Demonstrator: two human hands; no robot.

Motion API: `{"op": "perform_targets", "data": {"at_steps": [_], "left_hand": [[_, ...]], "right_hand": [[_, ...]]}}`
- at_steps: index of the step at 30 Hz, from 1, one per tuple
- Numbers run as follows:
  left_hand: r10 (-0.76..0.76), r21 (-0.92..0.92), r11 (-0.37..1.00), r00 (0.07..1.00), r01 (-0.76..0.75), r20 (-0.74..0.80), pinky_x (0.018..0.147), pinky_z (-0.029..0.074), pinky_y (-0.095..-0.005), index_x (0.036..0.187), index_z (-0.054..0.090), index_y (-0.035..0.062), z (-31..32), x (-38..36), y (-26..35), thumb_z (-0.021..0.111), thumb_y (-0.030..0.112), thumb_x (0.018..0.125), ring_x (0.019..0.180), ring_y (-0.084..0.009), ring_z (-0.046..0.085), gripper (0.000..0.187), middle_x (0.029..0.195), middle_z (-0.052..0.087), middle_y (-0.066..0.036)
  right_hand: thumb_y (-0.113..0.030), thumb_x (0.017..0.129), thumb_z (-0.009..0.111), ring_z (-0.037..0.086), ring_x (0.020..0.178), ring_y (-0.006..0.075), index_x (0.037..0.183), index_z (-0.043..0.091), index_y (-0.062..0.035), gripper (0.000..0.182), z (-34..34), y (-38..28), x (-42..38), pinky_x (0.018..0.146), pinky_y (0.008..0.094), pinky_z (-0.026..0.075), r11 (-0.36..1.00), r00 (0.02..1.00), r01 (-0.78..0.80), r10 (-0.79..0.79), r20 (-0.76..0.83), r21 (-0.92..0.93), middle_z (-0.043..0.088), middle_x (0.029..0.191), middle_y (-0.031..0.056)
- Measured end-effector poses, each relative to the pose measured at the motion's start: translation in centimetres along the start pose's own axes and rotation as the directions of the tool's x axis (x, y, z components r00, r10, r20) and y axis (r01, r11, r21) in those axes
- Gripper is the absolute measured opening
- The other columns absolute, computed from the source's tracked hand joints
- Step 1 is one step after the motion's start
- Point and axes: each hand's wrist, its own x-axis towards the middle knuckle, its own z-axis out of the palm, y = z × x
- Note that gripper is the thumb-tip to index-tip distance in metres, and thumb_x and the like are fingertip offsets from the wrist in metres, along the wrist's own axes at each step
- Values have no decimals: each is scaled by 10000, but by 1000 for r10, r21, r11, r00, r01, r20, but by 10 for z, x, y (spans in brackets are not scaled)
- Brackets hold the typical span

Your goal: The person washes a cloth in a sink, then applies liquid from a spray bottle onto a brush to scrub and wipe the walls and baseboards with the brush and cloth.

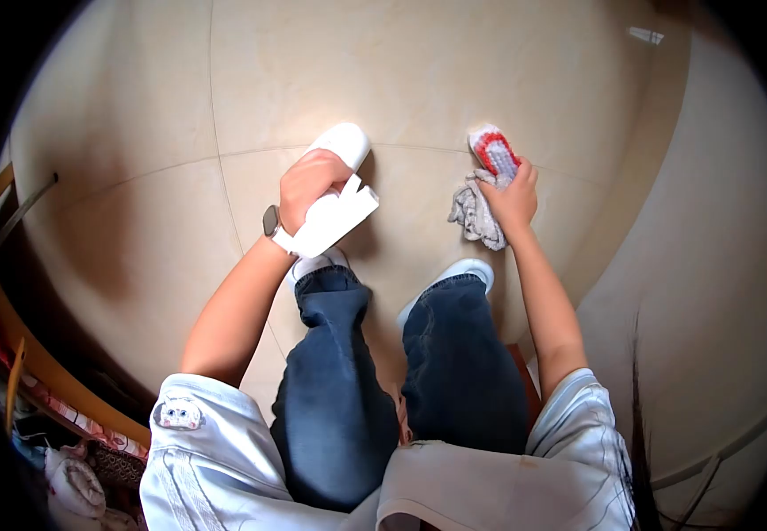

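Observation:
My left hand [308, 184] is closed around a white shoe [345, 142], its rounded toe pointing away from me. White flaps or straps [341, 221] hang loose from the shoe beside my wrist, which wears a watch [271, 220]. On the right, my right hand [516, 196] grips a brush [495, 150] with rows of red and pale bristles facing up. A crumpled grey cloth [477, 212] is bunched in the same hand, under the thumb. Both hands are out ahead of my knees, well apart, over the tiled floor.
Beige floor tiles [383, 71] spread out ahead, meeting a pale wall [702, 248] at the right. My white shoes [465, 273] stand below my hands. At the left are a curved wooden edge [65, 376] and a pile of cloth items [74, 482].

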Motion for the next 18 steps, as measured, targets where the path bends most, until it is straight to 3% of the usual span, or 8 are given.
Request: {"op": "perform_targets", "data": {"at_steps": [3,7,11,13,15,18], "left_hand": [[-45,18,999,999,44,25,584,465,-315,686,534,31,-2,2,9,557,-20,674,587,-240,551,57,637,554,-85],[22,28,999,999,-21,-47,567,467,-308,691,537,35,4,-4,-3,531,-55,659,582,-243,562,97,628,558,-91],[56,118,992,998,-54,-17,533,468,-276,752,543,33,4,0,0,509,-79,655,590,-225,577,152,658,562,-91],[-66,81,994,997,69,-36,538,469,-277,756,542,27,4,-4,5,523,-65,653,598,-216,583,139,656,565,-91],[41,87,996,996,-34,-78,545,469,-265,759,543,25,5,-8,4,523,-50,666,610,-197,588,121,668,570,-85],[35,136,991,981,-9,-189,520,459,-285,748,549,33,17,-14,8,561,-12,657,571,-221,566,102,677,570,-99]], "right_hand": [[-369,583,771,538,957,313,1175,384,-99,757,-1,1,-1,763,412,469,1000,999,18,-17,-36,21,453,1123,125],[-361,584,773,532,967,318,1175,397,-93,750,-7,-4,1,773,408,468,998,997,-60,59,52,17,463,1108,129],[-362,601,761,526,975,328,1181,420,-89,726,-4,0,-3,797,402,455,999,1000,-14,14,-2,35,456,1133,141],[-368,603,758,527,978,321,1184,423,-88,727,-6,-2,-5,795,400,457,999,999,-45,45,16,22,451,1141,137],[-373,604,755,527,982,315,1187,425,-88,727,-4,-6,-7,793,398,460,999,999,-49,49,-2,21,447,1149,133],[-371,624,745,543,972,310,1164,411,-87,695,-8,-7,-7,793,394,472,1000,998,25,-24,-58,14,464,1123,127]]}}
